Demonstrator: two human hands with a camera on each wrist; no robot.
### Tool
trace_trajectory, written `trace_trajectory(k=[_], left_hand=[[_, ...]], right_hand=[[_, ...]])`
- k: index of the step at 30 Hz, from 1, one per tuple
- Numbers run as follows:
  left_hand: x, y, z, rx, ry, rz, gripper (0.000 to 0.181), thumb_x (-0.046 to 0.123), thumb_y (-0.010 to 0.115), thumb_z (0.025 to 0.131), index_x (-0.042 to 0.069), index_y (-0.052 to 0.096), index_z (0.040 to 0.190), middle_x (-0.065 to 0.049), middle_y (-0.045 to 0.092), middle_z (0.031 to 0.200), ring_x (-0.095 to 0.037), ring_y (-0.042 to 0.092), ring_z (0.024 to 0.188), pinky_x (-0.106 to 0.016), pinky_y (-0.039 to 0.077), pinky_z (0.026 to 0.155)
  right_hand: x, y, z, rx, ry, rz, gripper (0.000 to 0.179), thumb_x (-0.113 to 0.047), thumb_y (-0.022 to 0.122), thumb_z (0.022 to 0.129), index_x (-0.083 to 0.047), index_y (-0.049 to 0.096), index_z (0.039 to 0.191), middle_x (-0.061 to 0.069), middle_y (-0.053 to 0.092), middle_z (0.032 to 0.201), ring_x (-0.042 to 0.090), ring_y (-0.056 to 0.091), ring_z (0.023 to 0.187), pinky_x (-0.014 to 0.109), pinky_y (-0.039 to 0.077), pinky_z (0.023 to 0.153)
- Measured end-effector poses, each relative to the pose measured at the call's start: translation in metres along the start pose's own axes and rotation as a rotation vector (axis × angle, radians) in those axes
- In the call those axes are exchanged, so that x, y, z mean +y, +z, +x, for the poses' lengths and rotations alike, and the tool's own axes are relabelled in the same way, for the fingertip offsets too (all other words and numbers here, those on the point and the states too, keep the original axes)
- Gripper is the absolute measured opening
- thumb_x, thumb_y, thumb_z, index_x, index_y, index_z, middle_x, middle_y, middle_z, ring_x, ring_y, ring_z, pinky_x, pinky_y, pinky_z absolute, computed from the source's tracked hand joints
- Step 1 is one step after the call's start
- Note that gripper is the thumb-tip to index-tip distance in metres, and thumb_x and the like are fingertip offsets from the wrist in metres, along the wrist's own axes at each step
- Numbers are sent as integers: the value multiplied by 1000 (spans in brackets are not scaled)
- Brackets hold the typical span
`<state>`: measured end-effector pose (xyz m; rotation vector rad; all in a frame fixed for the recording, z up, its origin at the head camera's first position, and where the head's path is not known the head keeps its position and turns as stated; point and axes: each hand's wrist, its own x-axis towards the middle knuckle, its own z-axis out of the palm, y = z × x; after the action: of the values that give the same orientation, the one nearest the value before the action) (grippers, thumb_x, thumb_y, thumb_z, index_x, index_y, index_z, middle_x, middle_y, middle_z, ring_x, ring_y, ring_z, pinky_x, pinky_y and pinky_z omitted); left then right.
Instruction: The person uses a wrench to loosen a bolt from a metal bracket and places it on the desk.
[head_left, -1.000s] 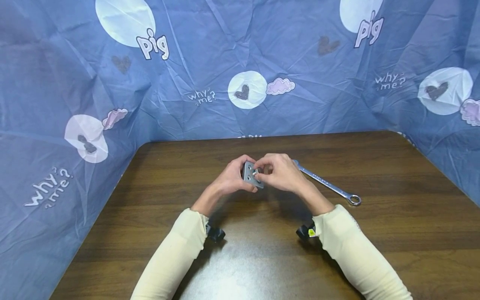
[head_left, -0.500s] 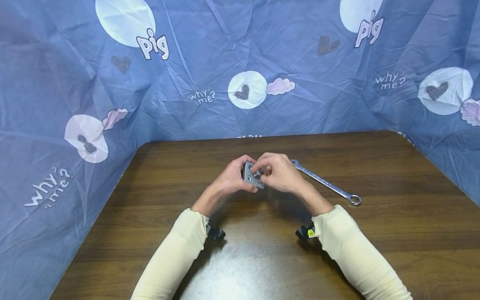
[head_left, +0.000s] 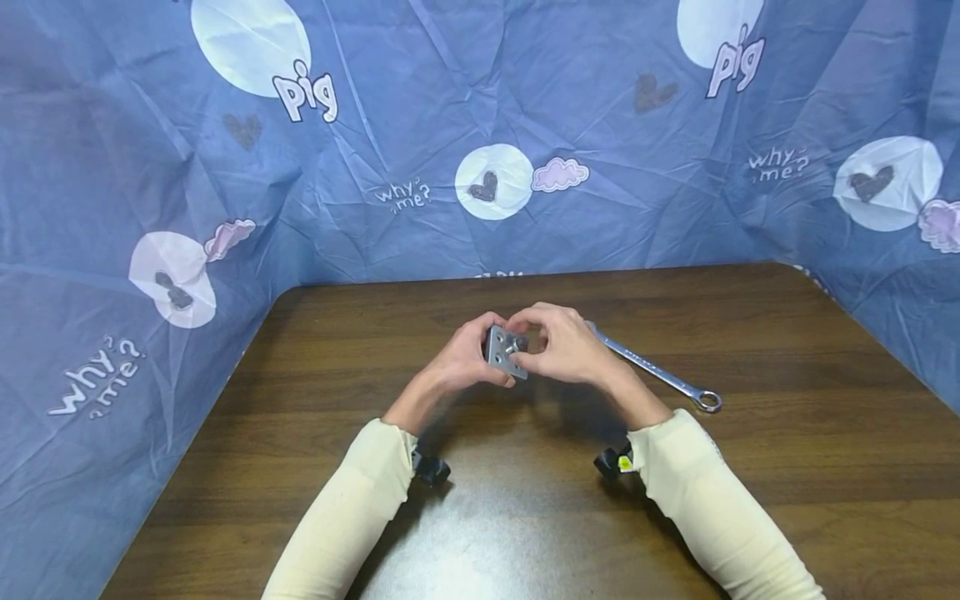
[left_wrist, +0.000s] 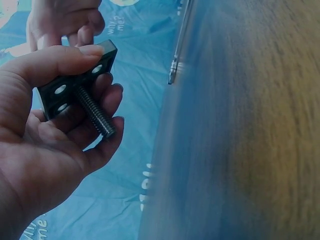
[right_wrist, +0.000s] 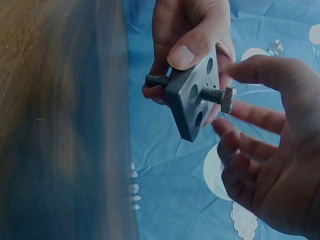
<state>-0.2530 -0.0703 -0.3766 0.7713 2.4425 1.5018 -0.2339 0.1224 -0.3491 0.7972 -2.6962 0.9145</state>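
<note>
My left hand (head_left: 463, 357) grips a small grey metal plate (right_wrist: 182, 111) by its edges, thumb on one side and fingers round the other. The plate has several round holes and is held tilted above the table. A hex bolt (right_wrist: 228, 100) runs through its middle; in the left wrist view the threaded end of the bolt (left_wrist: 97, 117) sticks out well past the back face. On the head side, a short stretch of thread shows between plate and bolt head. My right hand (head_left: 568, 346) is around the bolt head with fingers spread and apart from it, holding nothing.
A combination wrench (head_left: 652, 365) lies on the brown wooden table (head_left: 360, 333), to the right of my hands and slanting toward the right forearm. Blue printed cloth (head_left: 420, 242) hangs behind and beside the table. Black wrist cameras (head_left: 432, 468) sit under both sleeves.
My right fingers have gone from pinching the bolt head to being spread around it, leaving the head uncovered. The left hand and plate have stayed almost still.
</note>
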Motion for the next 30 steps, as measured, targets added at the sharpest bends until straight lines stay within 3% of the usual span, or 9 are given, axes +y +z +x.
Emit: trace_trajectory(k=[2,5,11,19,30], left_hand=[[-1,0,-1,-5,-7,-1,65,0,82,60,4,52,118,-16,65,106,-15,61,84,-24,51,72],[-1,-1,-1,-9,-14,7,66,0,83,61,5,52,120,-16,63,105,-17,61,85,-24,52,71],[-1,-1,0,-15,-11,15,67,1,83,62,4,52,121,-15,63,104,-18,60,85,-24,51,71],[1,-1,-1,-14,-9,-6,66,-1,82,61,4,52,120,-15,63,104,-16,60,84,-24,51,71],[1,-1,-1,3,1,9,66,-1,82,60,4,53,119,-16,67,105,-14,61,84,-23,50,72]], right_hand=[[0,1,0,-1,38,-35,33,-40,75,76,-20,70,102,-2,71,94,20,65,80,32,48,68],[1,2,1,-12,95,-67,35,-52,71,78,-21,71,94,-4,71,84,14,63,76,30,47,64],[0,3,1,-32,133,-85,35,-54,64,85,-20,71,83,-7,67,70,9,56,62,26,42,54],[-2,1,0,-36,83,-57,25,-44,70,84,-19,72,87,-7,69,74,8,57,63,26,42,55],[-1,1,0,8,-93,-4,19,-19,79,77,-16,75,96,-1,70,91,7,57,65,23,44,59]])
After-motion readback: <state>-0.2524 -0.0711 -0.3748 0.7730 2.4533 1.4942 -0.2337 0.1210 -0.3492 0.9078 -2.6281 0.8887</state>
